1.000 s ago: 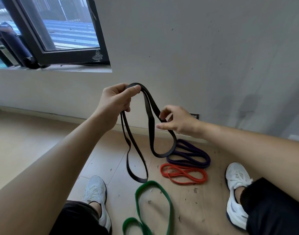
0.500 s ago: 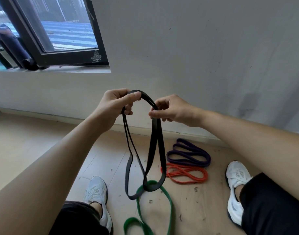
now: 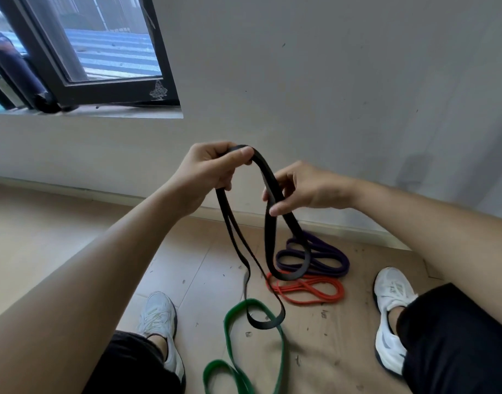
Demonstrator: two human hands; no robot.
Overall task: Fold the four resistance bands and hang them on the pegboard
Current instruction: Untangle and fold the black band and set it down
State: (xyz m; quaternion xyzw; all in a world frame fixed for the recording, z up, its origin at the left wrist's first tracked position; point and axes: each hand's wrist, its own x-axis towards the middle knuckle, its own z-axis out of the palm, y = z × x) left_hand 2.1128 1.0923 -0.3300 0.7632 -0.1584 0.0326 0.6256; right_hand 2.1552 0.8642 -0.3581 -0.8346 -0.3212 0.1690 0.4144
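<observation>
In the head view, the left hand [image 3: 207, 169] pinches the top of the black resistance band [image 3: 262, 167] between thumb and curled fingers, holding it high so 2 loops dangle free above the floor [image 3: 187, 268]. The right hand [image 3: 304, 189] closes thumb and fingers round the strands lower down, likely to gather them into a fold. The green band [image 3: 235, 308], red band [image 3: 339, 291] and purple band [image 3: 341, 263] lie on the floor between the feet, the last 2 coiled; no pegboard shows.
</observation>
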